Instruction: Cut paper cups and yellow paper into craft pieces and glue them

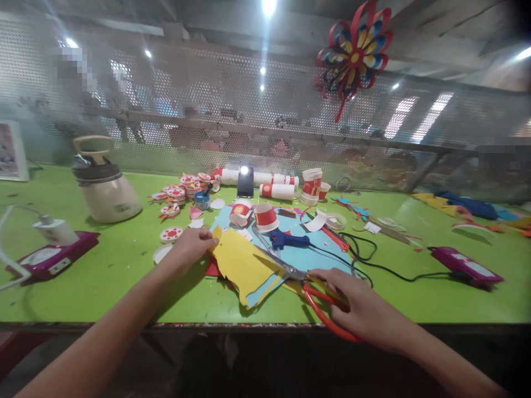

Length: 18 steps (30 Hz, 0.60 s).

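Note:
My left hand (193,246) pinches the upper left edge of a yellow paper sheet (238,257) with ragged, cut edges. Red-handled scissors (296,271) are in my right hand (359,301), fingers through the loops, with the blades parted at the sheet's right side. Beneath the yellow sheet lies light blue paper (319,260). A blue glue gun (290,239) rests on that blue paper just beyond the blades. Two red-and-white paper cups (265,217) lie close behind the yellow sheet.
Purple power strips sit left (78,254) and right (464,267) on the green table (124,287). A black cord (394,271) crosses the right side. Behind are a large flask (105,190), decorated paper discs (176,192), stacked cups (311,185) and a phone (245,182). A paper flower (355,57) hangs above.

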### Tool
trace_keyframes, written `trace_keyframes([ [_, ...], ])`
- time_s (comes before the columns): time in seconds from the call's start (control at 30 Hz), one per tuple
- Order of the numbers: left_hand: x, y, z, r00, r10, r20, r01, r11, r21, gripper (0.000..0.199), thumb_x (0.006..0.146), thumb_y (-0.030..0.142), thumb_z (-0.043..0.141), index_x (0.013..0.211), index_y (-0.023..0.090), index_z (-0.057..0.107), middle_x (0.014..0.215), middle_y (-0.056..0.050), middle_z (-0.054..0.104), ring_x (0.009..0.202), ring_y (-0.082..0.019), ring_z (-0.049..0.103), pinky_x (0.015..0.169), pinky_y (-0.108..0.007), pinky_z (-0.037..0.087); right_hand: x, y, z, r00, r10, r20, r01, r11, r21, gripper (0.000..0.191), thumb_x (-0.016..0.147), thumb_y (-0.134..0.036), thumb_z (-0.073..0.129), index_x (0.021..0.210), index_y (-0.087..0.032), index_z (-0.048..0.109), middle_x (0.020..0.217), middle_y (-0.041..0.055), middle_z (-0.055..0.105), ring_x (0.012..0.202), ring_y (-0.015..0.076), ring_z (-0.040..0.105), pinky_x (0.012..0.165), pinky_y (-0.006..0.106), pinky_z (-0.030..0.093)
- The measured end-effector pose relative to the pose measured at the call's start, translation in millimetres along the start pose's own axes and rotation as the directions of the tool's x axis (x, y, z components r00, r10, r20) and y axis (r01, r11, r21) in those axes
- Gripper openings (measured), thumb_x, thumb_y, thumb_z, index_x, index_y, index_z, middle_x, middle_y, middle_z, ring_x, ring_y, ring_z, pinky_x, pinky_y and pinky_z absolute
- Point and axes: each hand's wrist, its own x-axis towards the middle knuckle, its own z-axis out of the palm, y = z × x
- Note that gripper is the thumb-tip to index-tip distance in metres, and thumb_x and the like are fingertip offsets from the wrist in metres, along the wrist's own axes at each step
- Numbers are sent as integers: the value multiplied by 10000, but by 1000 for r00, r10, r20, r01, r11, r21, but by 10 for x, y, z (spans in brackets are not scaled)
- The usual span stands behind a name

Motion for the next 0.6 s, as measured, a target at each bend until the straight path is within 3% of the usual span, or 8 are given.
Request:
trace_keyframes([
  [0.17,84,-62,72,999,22,-38,-20,998,63,192,575,259,722,509,160,571,474,2,534,458,-120,427,457,-240,278,-19,-35,-42,995,28,96,-14,989,-144,681,703,-1,493,1325,-276,511,1069,88,573,911,231,598,818,373,484],
  [0.3,220,-36,129,998,33,-51,-26,991,128,213,659,223,731,543,151,566,483,38,494,460,-95,418,448,-222,289,93,21,-69,998,5,70,8,983,-183,651,704,-6,497,1309,-244,536,1047,95,570,927,236,589,830,362,471],
  [0.47,397,-15,228,998,-20,-61,31,982,186,216,873,281,615,725,127,581,640,43,545,512,-73,480,490,-210,415,264,161,-48,999,-24,37,32,974,-226,653,683,-23,521,1308,-208,557,1023,103,576,917,235,585,806,331,468],
  [0.6,412,46,181,998,-60,-18,63,976,210,190,874,280,614,769,122,595,683,25,589,548,-85,534,523,-229,461,305,228,-41,998,-60,17,62,970,-234,663,667,-29,526,1301,-219,567,1026,93,585,900,219,584,788,302,471],
])
